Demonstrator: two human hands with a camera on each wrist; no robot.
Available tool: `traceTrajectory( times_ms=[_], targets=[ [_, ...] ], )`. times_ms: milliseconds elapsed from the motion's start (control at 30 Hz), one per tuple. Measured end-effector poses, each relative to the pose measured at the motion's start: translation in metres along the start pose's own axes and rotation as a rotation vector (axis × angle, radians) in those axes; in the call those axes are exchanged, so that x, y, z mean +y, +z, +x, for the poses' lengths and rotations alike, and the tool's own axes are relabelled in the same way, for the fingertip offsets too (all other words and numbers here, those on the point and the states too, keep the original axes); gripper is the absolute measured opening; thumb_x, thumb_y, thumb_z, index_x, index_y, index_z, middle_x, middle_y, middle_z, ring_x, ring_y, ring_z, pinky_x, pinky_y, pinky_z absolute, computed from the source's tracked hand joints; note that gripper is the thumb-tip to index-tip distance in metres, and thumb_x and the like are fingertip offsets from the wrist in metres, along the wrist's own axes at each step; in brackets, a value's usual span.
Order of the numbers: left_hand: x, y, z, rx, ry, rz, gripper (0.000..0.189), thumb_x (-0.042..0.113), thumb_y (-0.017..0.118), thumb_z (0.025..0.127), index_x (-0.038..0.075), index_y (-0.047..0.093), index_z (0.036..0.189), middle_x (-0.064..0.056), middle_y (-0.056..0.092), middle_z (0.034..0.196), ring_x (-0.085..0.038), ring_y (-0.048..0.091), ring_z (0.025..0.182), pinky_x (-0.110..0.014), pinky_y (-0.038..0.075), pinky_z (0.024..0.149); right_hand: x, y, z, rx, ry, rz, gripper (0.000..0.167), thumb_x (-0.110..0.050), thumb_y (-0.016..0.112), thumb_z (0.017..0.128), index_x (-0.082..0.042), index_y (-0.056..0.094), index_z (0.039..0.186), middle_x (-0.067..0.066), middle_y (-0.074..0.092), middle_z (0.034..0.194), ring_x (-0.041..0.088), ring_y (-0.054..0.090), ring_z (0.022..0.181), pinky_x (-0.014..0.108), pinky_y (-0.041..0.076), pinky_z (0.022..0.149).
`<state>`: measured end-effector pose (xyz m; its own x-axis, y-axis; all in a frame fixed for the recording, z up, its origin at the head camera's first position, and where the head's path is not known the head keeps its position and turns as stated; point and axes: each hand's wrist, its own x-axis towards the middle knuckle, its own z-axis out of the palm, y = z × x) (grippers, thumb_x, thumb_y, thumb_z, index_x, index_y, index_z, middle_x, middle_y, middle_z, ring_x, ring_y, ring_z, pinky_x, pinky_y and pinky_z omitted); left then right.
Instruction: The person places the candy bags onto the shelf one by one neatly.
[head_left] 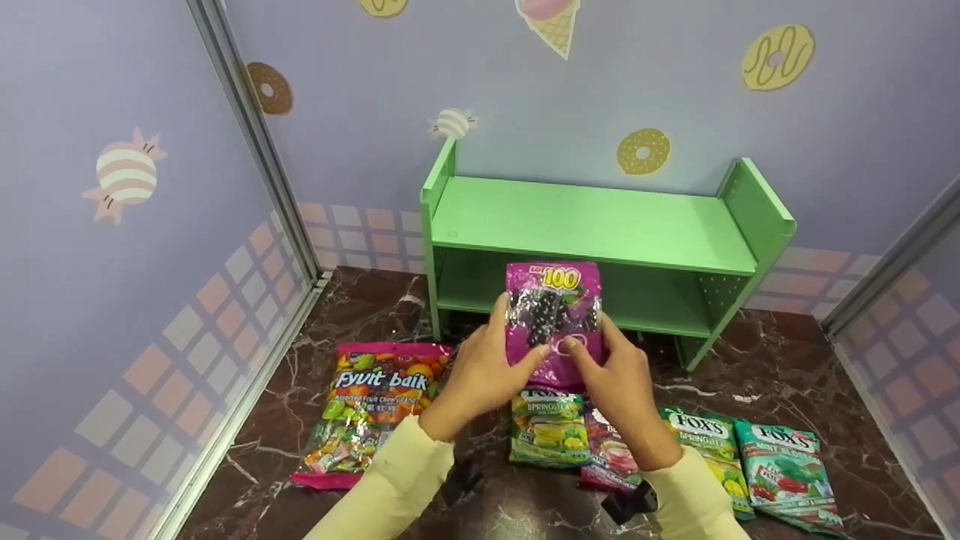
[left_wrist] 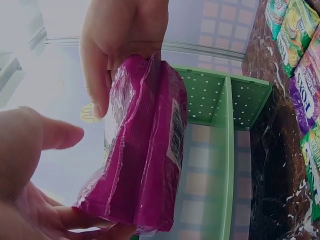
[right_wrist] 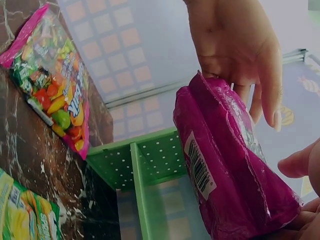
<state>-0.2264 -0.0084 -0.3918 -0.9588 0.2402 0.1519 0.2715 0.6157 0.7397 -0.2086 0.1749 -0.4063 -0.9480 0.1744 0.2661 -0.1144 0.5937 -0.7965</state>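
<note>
Fyvit baik candy bag (head_left: 375,420): lower left of the frame, lying on the dark marbled surface (head_left: 259,465)
Left hand (head_left: 480,367): centre of the frame, grip clamped on the left edge of the purple LOT 100 bag (head_left: 553,322), thumb over its front
Purple LOT 100 bag: middle of the frame, held up between both hands, before the green shelf (head_left: 592,217); probably light and soft, its contents giving under pressure, the glossy film a little slippery, hardly fragile; best held by both side edges, thumbs in front, fingers behind
FOX'S Spring Tea bag (head_left: 551,431): lower centre, directly below the purple one in the frame
Right hand (head_left: 622,371): right of centre, grip clamped on the opposite edge, thumb also over the front
FOX'S Mint bag (head_left: 791,472): lower right corner area, on the marbled surface
Head view: shows the printed front, with the big 100 and dark berries
Wrist views: show the bottom seam and the barcode label (right_wrist: 199,167), both hidden from the head view
</note>
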Motion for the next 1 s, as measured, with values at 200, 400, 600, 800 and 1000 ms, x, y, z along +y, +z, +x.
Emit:
traceTrajectory(
  times_ms=[200, 400, 600, 800, 1000],
  targets=[
    [0.003, -0.005, 0.004, -0.035, 0.003, 0.025, 0.103, 0.052, 0.07, 0.083, 0.017, 0.007, 0.157, -0.019, 0.051, 0.14, -0.036, 0.051, 0.126, -0.055, 0.041, 0.106, -0.002, -0.004, 0.005, -0.002, -0.049, -0.057, 0.057, -0.035, 0.064, 0.093, -0.015, 0.047, 0.143, 0.011, 0.073, 0.098, 0.018, 0.069, 0.073, 0.029, 0.057, 0.061],
    [0.004, -0.008, 0.006, -0.063, 0.038, 0.045, 0.124, 0.051, 0.082, 0.07, 0.015, 0.002, 0.157, -0.018, 0.053, 0.137, -0.034, 0.052, 0.125, -0.053, 0.042, 0.106, -0.003, -0.009, 0.007, -0.051, -0.046, -0.02, 0.066, -0.045, 0.065, 0.09, -0.018, 0.043, 0.146, 0.008, 0.072, 0.101, 0.016, 0.07, 0.078, 0.027, 0.059, 0.064],
    [0.007, -0.01, 0.009, -0.099, 0.022, 0.055, 0.132, 0.042, 0.088, 0.066, 0.02, -0.006, 0.157, -0.015, 0.042, 0.149, -0.036, 0.043, 0.135, -0.056, 0.036, 0.11, -0.005, -0.013, 0.011, -0.085, -0.033, -0.018, 0.08, -0.059, 0.065, 0.083, -0.02, 0.039, 0.147, 0.006, 0.071, 0.107, 0.017, 0.071, 0.086, 0.032, 0.06, 0.072],
    [0.009, -0.011, 0.011, -0.099, 0.05, 0.067, 0.135, 0.037, 0.089, 0.066, 0.017, -0.009, 0.156, -0.015, 0.04, 0.151, -0.036, 0.04, 0.137, -0.056, 0.034, 0.112, -0.005, -0.017, 0.016, -0.091, -0.057, -0.051, 0.082, -0.059, 0.068, 0.08, -0.018, 0.041, 0.146, 0.007, 0.071, 0.103, 0.017, 0.069, 0.082, 0.03, 0.059, 0.069],
    [0.01, -0.013, 0.012, -0.093, 0.07, 0.078, 0.133, 0.034, 0.088, 0.068, 0.015, -0.01, 0.156, -0.017, 0.042, 0.149, -0.034, 0.042, 0.136, -0.054, 0.034, 0.112, -0.004, -0.022, 0.019, -0.144, -0.087, -0.077, 0.093, -0.058, 0.074, 0.075, -0.018, 0.036, 0.149, 0.007, 0.069, 0.106, 0.017, 0.066, 0.084, 0.032, 0.058, 0.072]
  ],
)
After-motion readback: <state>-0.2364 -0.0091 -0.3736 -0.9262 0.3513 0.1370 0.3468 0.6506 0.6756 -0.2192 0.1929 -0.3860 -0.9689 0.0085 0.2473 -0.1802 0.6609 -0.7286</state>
